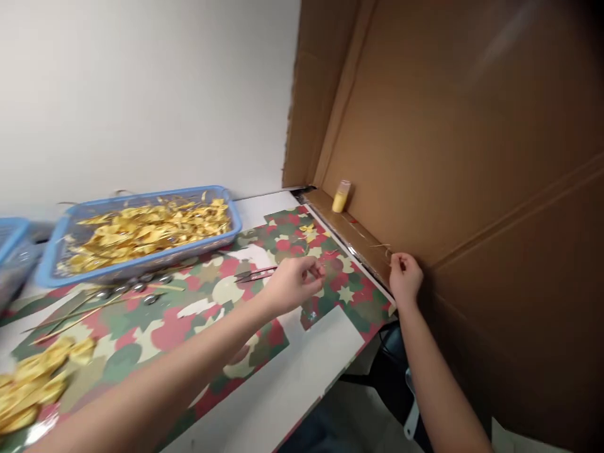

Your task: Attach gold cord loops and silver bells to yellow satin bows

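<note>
My left hand [296,284] hovers over the patterned table cover, its thumb and fingers pinched together; whatever they hold, if anything, is too small to make out. Off to the right, by the cardboard ledge, my right hand [406,275] is closed with its fingertips at a thin pale strand [385,246]. Thread snips [255,275] lie just behind my left hand. Farther back on the cover is a small yellow ribbon-like piece [308,233]. A small clear container with yellow contents [340,199] stands on the ledge.
A blue basket [236,220] of gold ribbon-like pieces stands at the back left, beside another blue container [12,236]. Several shiny silver round pieces [151,299] and thin strips [80,314] lie before it. More gold pieces [38,384] sit front left. A cardboard wall [448,157] bounds the right.
</note>
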Demonstrator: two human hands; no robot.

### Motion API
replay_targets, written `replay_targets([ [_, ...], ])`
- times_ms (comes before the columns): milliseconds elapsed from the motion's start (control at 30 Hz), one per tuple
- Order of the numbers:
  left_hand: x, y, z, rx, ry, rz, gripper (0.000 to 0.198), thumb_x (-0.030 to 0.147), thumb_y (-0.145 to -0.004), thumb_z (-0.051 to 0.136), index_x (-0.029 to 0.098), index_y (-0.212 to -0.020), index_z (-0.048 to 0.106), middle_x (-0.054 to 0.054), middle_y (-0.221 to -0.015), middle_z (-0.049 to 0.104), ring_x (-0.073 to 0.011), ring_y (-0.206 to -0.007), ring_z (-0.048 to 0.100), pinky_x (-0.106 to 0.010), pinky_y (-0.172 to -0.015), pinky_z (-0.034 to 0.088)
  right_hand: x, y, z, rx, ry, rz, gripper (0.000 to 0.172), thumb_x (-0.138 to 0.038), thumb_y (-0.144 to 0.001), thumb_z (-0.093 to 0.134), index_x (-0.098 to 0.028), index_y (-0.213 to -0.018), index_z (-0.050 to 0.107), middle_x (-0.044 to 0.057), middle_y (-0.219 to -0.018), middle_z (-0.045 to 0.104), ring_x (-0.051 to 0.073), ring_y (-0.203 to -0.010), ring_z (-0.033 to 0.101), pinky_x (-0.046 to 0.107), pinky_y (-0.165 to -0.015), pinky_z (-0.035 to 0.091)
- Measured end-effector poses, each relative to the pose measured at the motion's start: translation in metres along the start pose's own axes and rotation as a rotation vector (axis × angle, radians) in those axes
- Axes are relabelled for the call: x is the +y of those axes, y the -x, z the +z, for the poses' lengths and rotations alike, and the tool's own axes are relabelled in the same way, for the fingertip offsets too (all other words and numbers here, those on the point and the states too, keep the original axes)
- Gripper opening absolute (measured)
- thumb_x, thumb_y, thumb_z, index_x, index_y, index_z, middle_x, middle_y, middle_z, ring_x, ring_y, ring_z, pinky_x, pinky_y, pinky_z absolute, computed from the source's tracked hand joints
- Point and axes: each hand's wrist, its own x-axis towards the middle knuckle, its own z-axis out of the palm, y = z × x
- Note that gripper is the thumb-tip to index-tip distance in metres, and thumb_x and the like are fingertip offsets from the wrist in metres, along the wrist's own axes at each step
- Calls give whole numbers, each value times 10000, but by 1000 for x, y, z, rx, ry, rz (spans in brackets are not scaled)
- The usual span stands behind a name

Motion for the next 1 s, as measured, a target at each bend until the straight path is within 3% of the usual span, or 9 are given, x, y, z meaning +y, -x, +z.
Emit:
replay_targets([
  [167,4,-87,58,-81,-80,147,91,161,-740,592,201,-771,667,6,-733,709,-142,-611,596,-238,-586,438,-2,9,-2,56,-101,15,301,-433,-864,507,-150,-808,595,41,-687,625,162,-637,568,273,-636,455],
  [367,3,-148,103,-45,-174,219,113,136,-756,567,184,-799,660,-45,-815,715,-199,-772,654,-291,-731,484,-5,9,-4,41,-171,44,254,-394,-870,530,-159,-794,592,13,-659,592,142,-602,535,243,-596,436],
  [500,-5,-163,109,-28,-223,253,114,141,-764,551,186,-816,642,-41,-841,703,-197,-794,644,-302,-758,485,-6,9,-5,53,-210,67,265,-403,-882,524,-160,-797,586,7,-650,582,139,-599,527,240,-594,427],
  [667,-12,-169,104,-96,-281,309,71,143,-751,570,185,-770,624,-21,-778,686,-175,-732,631,-278,-710,466,-6,11,-5,58,-251,86,268,-410,-896,527,-164,-807,584,-1,-653,568,137,-613,521,244,-616,422],
  [1000,-2,-176,97,-223,-326,369,105,96,-705,565,186,-684,614,2,-667,653,-159,-647,598,-271,-666,431,-6,11,-5,36,-281,90,257,-398,-896,526,-164,-816,595,-2,-652,570,137,-608,524,241,-604,423],
])
